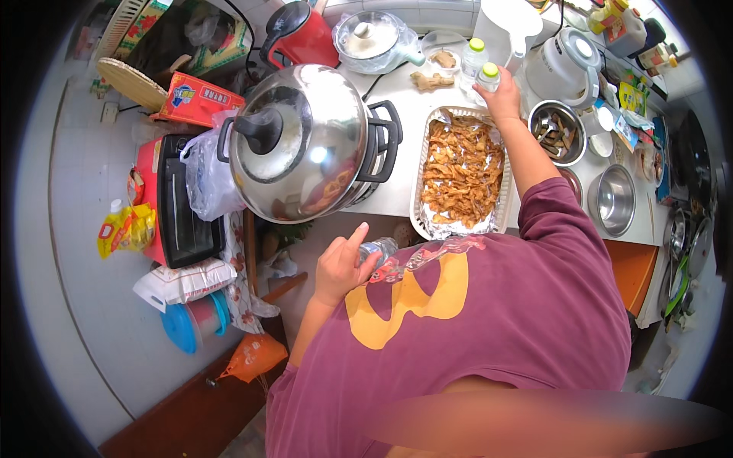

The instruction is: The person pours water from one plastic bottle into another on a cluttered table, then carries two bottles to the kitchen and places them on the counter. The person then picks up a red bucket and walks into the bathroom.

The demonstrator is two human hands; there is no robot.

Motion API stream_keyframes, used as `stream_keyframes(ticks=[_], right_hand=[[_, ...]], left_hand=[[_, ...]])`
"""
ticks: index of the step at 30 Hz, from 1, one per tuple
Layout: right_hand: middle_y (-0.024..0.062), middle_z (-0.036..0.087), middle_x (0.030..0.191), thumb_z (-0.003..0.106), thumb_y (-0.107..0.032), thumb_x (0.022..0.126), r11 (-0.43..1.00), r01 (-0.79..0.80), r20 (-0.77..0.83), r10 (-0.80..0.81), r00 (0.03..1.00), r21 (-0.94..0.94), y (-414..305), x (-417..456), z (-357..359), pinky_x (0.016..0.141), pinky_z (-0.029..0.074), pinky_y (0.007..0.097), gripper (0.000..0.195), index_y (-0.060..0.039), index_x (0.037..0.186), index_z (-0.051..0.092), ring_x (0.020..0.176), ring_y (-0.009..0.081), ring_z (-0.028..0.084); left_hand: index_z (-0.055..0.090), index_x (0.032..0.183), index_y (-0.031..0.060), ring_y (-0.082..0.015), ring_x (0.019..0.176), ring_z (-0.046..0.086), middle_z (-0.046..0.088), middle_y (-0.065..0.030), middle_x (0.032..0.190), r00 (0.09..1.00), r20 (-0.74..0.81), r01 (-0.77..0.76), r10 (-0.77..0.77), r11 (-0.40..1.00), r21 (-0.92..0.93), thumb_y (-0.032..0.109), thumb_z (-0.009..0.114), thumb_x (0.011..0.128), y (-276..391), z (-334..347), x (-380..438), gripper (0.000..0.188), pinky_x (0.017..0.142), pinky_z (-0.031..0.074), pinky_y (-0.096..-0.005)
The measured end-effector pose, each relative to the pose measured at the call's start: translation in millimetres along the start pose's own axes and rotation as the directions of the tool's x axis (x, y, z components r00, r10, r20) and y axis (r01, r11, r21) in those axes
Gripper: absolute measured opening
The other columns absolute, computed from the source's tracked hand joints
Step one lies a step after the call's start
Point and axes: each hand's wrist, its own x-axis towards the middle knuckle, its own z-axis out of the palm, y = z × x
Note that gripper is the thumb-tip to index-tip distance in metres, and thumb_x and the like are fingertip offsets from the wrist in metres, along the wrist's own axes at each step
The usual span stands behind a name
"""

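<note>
My right hand (499,94) grips a clear bottle (488,79) with a yellow-green cap beside a second capped bottle (473,57). Below that hand, brown fried-looking strips (461,172) lie on foil in a white plastic basket (420,172). My left hand (342,266) is in front of the counter edge, index finger extended and thumb apart. A clear plastic bottle (379,248) shows between that thumb and finger; whether it is held or lies behind is unclear. Clear plastic with red marks (426,259) lies against the shirt front.
A large lidded steel pot (303,143) is left of the basket. Behind are a red kettle (309,34), a glass-lidded pot (366,37) and ginger (430,82). To the right are a pitcher (564,68), a steel bowl with utensils (556,133) and another steel bowl (613,200).
</note>
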Motion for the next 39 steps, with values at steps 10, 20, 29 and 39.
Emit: stream_keyframes(ticks=[10,20,29,39], right_hand=[[0.0158,0.046,0.129,0.088,-0.044,0.064,0.972,-0.227,-0.118,0.218,0.969,-0.065,-29.6,-13.6,0.9,0.095,0.047,0.0432,0.084,-0.0064,0.128,0.049,0.110,0.0367,0.055],[0.0160,0.045,0.124,0.084,-0.035,0.072,0.999,0.037,-0.200,-0.035,0.979,0.002,-71.9,-48.9,-28.9,0.097,0.044,0.0413,0.078,-0.0054,0.132,0.044,0.112,0.0310,0.051],[0.0164,0.062,0.107,0.084,-0.026,0.067,0.634,0.034,0.566,-0.712,0.416,0.773,-190.1,-212.8,-94.6,0.083,0.049,0.0427,0.056,-0.0056,0.113,0.060,0.099,0.0352,0.060],[0.0154,0.062,0.112,0.090,-0.024,0.062,0.796,0.011,0.556,-0.432,0.710,0.605,-175.3,-171.5,-125.5,0.090,0.050,0.0392,0.073,-0.0063,0.122,0.054,0.104,0.0324,0.062]], left_hand=[[0.055,0.132,0.0028,-0.0151,0.052,0.042,0.040,-0.0009,0.060,0.999,0.030,-0.018,0.019,0.999,-0.039,0.010,0.084,0.070,0.1,5.6,10.7,0.069,0.046,0.036,-0.0287],[0.058,0.127,0.0045,-0.0183,0.055,0.048,0.045,-0.0022,0.062,0.995,0.044,-0.083,0.084,0.996,-0.040,0.014,0.082,0.073,-0.2,2.7,21.8,0.060,0.049,0.041,-0.0310],[0.060,0.120,0.0019,-0.0213,0.061,0.054,0.061,-0.0073,0.076,0.929,0.094,-0.346,0.359,0.929,-0.130,0.018,0.081,0.073,18.0,7.9,62.9,0.054,0.054,0.046,-0.0340],[0.060,0.119,0.0000,-0.0304,0.085,0.061,0.065,-0.0112,0.094,0.887,-0.138,-0.456,0.440,0.882,-0.119,0.025,0.077,0.080,40.9,-17.0,79.1,0.049,0.076,0.050,-0.0396]])
